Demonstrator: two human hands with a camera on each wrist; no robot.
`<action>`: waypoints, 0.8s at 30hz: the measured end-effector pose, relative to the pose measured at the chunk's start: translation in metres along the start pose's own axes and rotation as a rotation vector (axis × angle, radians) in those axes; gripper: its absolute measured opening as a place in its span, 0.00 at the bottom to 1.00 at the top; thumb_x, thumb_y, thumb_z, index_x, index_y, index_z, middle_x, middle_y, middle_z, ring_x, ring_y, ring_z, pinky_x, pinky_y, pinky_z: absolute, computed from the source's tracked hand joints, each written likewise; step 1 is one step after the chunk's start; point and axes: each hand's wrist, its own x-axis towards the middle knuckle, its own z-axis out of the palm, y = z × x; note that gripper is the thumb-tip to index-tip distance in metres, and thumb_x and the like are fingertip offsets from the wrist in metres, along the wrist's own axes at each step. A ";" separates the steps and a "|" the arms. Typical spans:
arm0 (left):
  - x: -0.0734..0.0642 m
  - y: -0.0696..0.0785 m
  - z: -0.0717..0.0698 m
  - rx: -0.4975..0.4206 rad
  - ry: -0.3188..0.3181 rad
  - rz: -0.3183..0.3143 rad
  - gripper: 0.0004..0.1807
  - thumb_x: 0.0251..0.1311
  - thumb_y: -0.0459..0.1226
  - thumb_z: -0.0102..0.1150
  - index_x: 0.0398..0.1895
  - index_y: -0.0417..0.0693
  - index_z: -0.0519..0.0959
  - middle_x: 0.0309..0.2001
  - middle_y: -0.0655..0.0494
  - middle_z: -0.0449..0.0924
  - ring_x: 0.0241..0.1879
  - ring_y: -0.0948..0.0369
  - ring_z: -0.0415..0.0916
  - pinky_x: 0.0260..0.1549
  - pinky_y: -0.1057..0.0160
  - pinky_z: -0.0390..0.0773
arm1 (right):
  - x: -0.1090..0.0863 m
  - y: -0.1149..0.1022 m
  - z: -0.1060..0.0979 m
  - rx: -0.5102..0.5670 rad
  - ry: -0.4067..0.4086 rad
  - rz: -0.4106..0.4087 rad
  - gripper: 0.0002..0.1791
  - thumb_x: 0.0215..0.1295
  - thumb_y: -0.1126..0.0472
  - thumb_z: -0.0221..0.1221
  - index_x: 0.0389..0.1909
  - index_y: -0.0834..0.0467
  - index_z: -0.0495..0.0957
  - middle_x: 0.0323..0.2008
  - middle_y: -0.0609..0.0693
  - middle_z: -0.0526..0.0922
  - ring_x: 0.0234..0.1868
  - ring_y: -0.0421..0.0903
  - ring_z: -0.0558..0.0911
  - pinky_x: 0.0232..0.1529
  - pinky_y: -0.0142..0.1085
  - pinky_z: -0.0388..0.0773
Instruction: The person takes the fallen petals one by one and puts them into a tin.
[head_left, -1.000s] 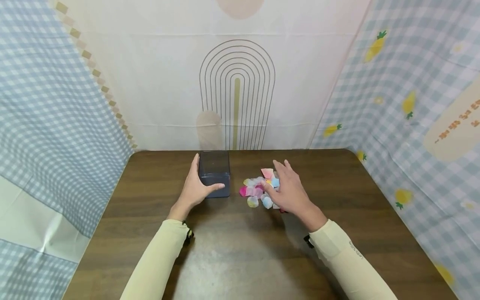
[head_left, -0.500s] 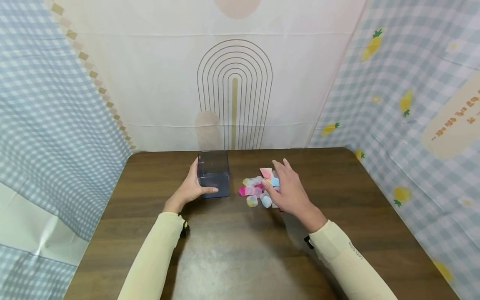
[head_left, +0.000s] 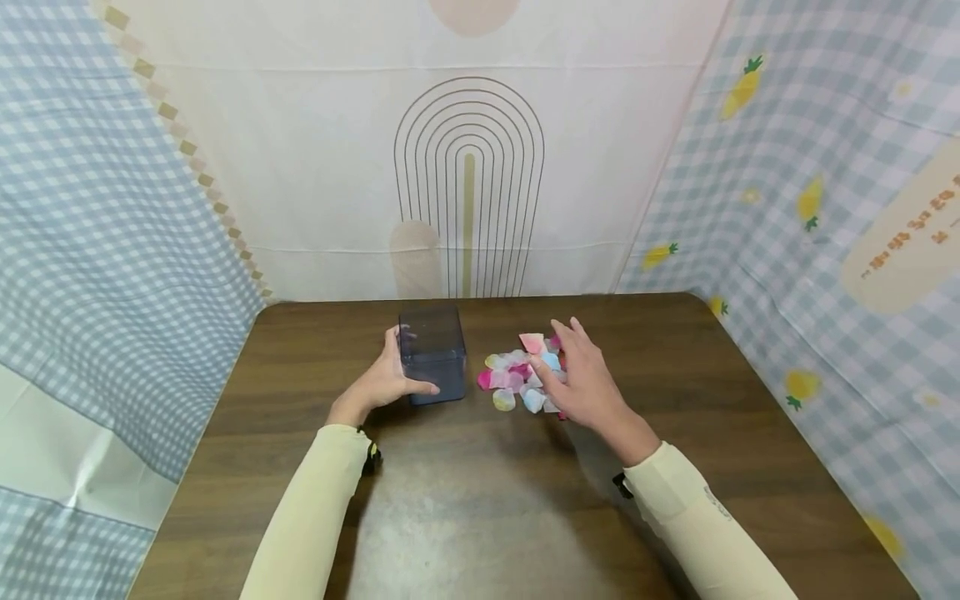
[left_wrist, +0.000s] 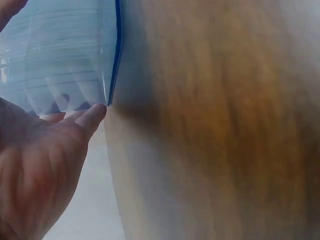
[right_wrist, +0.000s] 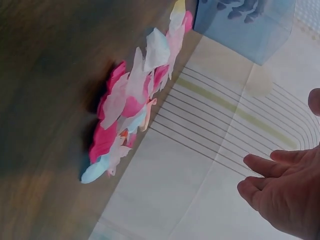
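Note:
My left hand [head_left: 377, 381] grips a dark see-through plastic box [head_left: 435, 354] from its left side, the thumb across the near face. The box leans slightly; its raised edge shows against the table in the left wrist view, with the fingers [left_wrist: 92, 117] spread along its wall. Right of it lies a loose heap of thin, petal-like pieces [head_left: 510, 379] in pink, white, pale blue and yellow. Over the heap's right part hovers my right hand [head_left: 585, 383], fingers relaxed and holding nothing. The right wrist view shows that hand [right_wrist: 285, 195] apart from the pieces [right_wrist: 130, 105].
A brown wooden table [head_left: 450, 508] carries everything, its back edge just behind the box. Behind it hangs a white cloth [head_left: 330, 167] with arch lines. Checked cloths [head_left: 825, 250] hang along both sides.
My left hand has slid onto the box and taken hold of it. The box has turned and shifted slightly right. My right hand stays nearly in place above the heap.

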 end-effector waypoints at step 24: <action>0.000 -0.002 0.000 -0.066 -0.009 0.005 0.74 0.48 0.42 0.86 0.84 0.58 0.34 0.84 0.46 0.48 0.80 0.41 0.58 0.81 0.36 0.55 | -0.006 0.012 0.002 -0.001 -0.081 0.056 0.34 0.75 0.47 0.62 0.75 0.61 0.72 0.68 0.63 0.80 0.67 0.63 0.78 0.67 0.62 0.78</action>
